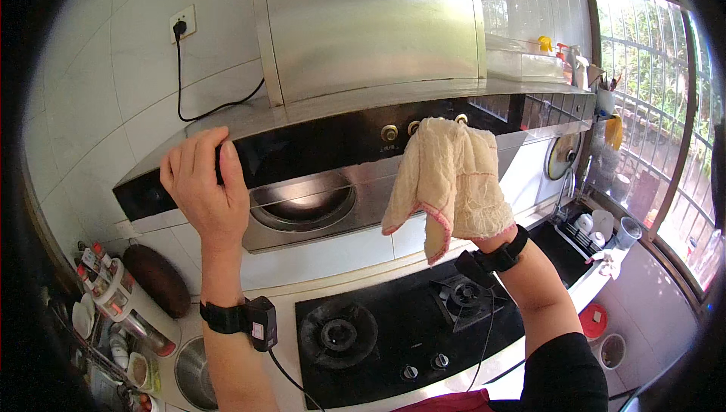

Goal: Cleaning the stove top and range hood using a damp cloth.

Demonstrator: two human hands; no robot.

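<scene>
A stainless-steel range hood (pixel 368 32) with a glossy black front panel (pixel 312 140) spans the wall before me. My left hand (pixel 207 188) grips the left part of its front edge, fingers over the top. A cream cloth (pixel 442 179) with pink stitched edging covers most of my right hand (pixel 498 240), leaving the wrist end bare. The hand and cloth are at the panel's round metal knobs, and a loose fold hangs down. One knob (pixel 389 133) shows fully left of the cloth; others are partly covered. Under the panel is a round metal recess (pixel 303 202).
Below sits a black two-burner gas hob (pixel 397 349). Bottles and a white holder (pixel 136 298) crowd the left counter, beside a metal pot (pixel 195 372). A sink (pixel 558 247) with a dish rack (pixel 584 230) lies right, near a barred window (pixel 641 100). Cables trail from both wrist-worn devices.
</scene>
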